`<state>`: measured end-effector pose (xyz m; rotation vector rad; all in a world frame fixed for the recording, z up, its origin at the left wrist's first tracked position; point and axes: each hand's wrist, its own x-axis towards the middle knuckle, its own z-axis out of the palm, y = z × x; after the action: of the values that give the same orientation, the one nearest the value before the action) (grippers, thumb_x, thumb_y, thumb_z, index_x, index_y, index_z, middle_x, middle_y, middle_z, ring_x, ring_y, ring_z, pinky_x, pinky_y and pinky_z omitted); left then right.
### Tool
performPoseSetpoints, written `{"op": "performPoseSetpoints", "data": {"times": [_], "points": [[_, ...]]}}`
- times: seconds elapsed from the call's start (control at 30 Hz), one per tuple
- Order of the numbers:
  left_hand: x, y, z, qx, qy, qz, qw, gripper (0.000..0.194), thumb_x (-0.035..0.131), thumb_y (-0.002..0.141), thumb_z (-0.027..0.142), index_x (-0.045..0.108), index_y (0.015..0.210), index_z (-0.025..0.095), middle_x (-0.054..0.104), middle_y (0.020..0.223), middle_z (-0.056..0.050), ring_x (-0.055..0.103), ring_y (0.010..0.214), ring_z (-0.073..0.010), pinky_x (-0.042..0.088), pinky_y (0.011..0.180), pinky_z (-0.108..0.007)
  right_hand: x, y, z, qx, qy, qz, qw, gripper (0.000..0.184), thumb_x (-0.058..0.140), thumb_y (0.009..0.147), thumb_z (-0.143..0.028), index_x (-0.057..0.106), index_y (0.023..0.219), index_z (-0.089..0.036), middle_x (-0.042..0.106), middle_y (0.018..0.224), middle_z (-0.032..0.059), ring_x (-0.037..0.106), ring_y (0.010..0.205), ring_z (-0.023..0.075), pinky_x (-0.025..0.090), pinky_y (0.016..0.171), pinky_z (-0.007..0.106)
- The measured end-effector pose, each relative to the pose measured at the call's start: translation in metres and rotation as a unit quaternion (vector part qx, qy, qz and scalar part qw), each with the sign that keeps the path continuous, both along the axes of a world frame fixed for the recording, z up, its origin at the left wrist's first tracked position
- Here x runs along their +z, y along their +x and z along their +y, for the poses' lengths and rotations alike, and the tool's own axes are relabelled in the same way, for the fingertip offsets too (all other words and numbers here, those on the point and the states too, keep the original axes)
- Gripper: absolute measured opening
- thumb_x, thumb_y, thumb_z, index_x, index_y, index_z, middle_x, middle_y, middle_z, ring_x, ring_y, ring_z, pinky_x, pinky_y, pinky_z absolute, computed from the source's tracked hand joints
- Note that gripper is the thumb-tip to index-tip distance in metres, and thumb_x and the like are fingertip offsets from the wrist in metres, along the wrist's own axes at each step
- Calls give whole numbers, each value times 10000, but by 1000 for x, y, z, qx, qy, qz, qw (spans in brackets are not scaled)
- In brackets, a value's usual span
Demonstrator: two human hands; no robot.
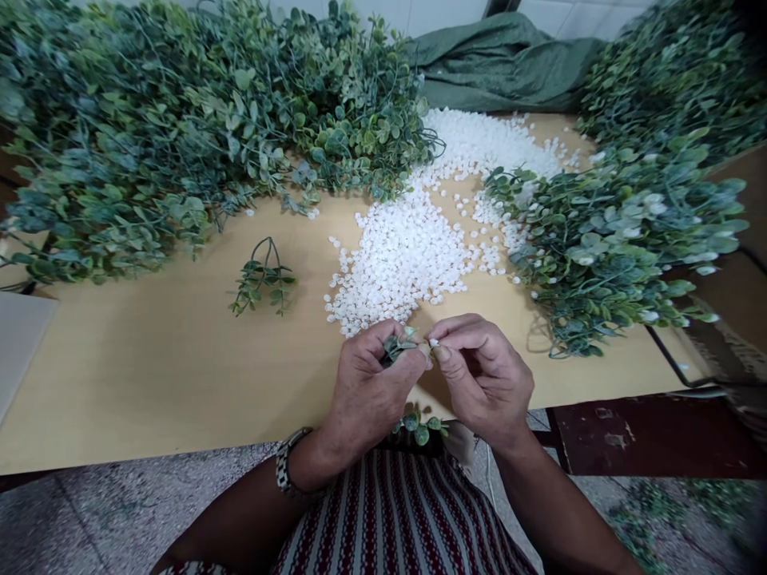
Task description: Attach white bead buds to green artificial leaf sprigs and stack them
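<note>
In the middle of the frame, a bit low, the left hand's (pixel 375 383) fingers pinch a leafy sprig (pixel 396 348), mostly sideways. Just right of it, the right hand's (pixel 490 379) fingers pinch a white bead (pixel 434 343). I can't tell if they touch.

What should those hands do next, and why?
Probably press the small white piece onto the leafy sprig: the right hand pinches it right beside the sprig gripped by the left hand, and the eucalyptus-like bunch on the right shows similar white bits among its leaves.
</note>
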<state>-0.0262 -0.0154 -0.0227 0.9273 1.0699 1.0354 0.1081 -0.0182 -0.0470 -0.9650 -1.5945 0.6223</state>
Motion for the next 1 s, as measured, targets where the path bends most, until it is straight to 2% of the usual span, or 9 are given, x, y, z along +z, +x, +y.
{"op": "performPoseSetpoints", "data": {"times": [0.13,0.3,0.63,1.0], "points": [[1,1,0,6,-9,3,1000,161,557,763,174,519,607,184,418,438,85,279,352,-37,226,370,-197,-1,0,0,-10,10,-7,1000,161,558,836,-50,587,851,-207,625,805,19,608,812,159,497,659,315],[-1,2,2,8,-12,-5,1000,151,562,735,165,510,594,177,484,521,60,329,385,-36,251,380,-191,-2,0,0,-28,-6,7,1000,139,559,843,-75,579,847,-212,628,793,25,606,791,167,505,652,328],[2,3,1,10,-25,3,1000,160,562,747,185,520,593,183,427,418,83,284,344,-38,223,364,-195,-3,0,-2,-24,4,4,1000,156,558,840,-63,588,856,-216,632,748,15,612,796,173,499,651,329],[4,3,1,13,-34,11,999,150,569,710,157,524,570,188,418,399,85,267,341,-40,207,356,-198,-3,0,-2,-28,17,-12,999,153,559,836,-69,597,838,-217,638,754,17,617,783,174,497,641,328]]}}
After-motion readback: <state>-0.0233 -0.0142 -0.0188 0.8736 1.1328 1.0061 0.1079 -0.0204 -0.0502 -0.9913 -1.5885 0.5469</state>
